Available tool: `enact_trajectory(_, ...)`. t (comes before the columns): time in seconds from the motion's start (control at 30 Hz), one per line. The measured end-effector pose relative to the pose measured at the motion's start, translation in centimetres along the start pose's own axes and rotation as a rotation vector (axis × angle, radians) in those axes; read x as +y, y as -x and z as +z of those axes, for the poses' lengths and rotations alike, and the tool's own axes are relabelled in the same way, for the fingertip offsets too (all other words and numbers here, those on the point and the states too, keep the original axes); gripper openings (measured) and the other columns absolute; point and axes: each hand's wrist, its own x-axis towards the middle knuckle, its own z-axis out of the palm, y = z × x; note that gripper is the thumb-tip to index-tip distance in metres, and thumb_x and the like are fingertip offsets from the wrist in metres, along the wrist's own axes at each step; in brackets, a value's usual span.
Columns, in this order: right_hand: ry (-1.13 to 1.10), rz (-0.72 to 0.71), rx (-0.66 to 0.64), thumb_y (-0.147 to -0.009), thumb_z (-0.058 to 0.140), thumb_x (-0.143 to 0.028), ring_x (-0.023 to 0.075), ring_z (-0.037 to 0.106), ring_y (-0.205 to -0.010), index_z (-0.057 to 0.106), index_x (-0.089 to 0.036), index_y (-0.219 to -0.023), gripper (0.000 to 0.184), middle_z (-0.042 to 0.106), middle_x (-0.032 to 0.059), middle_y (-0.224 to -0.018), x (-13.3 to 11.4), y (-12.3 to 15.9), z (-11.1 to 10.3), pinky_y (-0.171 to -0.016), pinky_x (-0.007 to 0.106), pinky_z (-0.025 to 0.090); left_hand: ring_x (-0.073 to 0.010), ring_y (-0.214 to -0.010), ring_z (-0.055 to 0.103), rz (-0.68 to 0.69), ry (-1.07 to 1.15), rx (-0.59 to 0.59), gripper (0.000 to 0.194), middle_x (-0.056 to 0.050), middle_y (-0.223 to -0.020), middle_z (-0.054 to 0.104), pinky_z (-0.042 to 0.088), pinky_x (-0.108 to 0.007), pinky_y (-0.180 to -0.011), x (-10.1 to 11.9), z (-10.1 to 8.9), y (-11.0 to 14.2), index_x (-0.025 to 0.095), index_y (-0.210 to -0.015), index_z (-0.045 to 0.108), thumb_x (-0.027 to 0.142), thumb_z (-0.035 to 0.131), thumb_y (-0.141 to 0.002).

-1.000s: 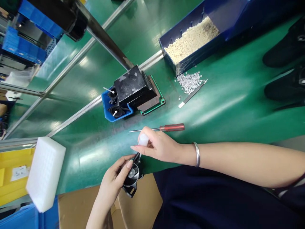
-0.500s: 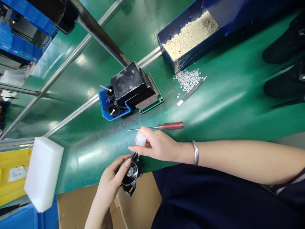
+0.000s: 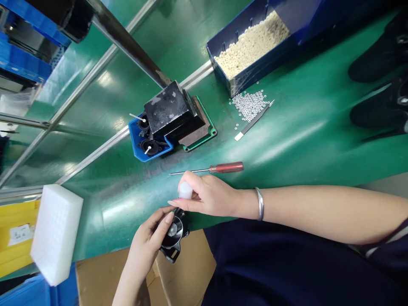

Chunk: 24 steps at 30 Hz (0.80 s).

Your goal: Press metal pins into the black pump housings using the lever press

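My left hand [image 3: 147, 236] is closed on a black round plastic housing [image 3: 174, 244], thumb on its rim. A clear round piece shows at the housing's middle. My right hand [image 3: 210, 195] is wrapped round a whitish, translucent piece like a small bottle [image 3: 185, 190], just above the housing's upper arm. Fingers hide its lower end, so I cannot tell whether it touches the housing. Beyond my right hand a red-handled screwdriver [image 3: 226, 167] lies on the green table [image 3: 287, 144].
A black block fixture [image 3: 172, 108] stands beside a blue bin [image 3: 137, 151] of black parts. A dark blue bin [image 3: 219, 76] holds cream rings. Small white rings [image 3: 250, 106] and tweezers [image 3: 253, 123] lie near it. A white foam block [image 3: 55, 233] and cardboard box [image 3: 188, 272] are near the front.
The view has shifted a little, so the table things sit slightly further left. My right hand has come slightly nearer the housing with the whitish piece. Both grips stay the same.
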Motion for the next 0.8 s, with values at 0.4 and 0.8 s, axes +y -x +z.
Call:
enact_trajectory(0.4, 0.025, -0.039, 0.019, -0.095, 0.055, -0.057, 0.0129, 0.054, -0.055, 0.049, -0.020, -0.098, 0.038, 0.054, -0.0046, -0.063, 0.09, 0.16, 0.18, -0.050, 0.023, 0.029, -0.0267, -0.101, 0.066, 0.013, -0.002, 0.026, 0.058, -0.006, -0.110, 0.074, 0.053, -0.029, -0.084, 0.25, 0.21, 0.01, 0.019, -0.120, 0.070, 0.064, 0.056, -0.087)
enact_trajectory(0.8, 0.032, -0.050, 0.012, -0.096, 0.055, -0.056, 0.0135, 0.055, -0.055, 0.048, -0.020, -0.099, 0.037, 0.054, -0.0050, -0.062, 0.05, 0.19, 0.13, -0.050, 0.024, 0.028, -0.0265, -0.102, 0.066, 0.013, -0.010, 0.021, 0.058, -0.006, -0.112, 0.074, 0.051, -0.029, -0.085, -0.15, 0.13, 0.05, 0.018, -0.122, 0.069, 0.064, 0.055, -0.088)
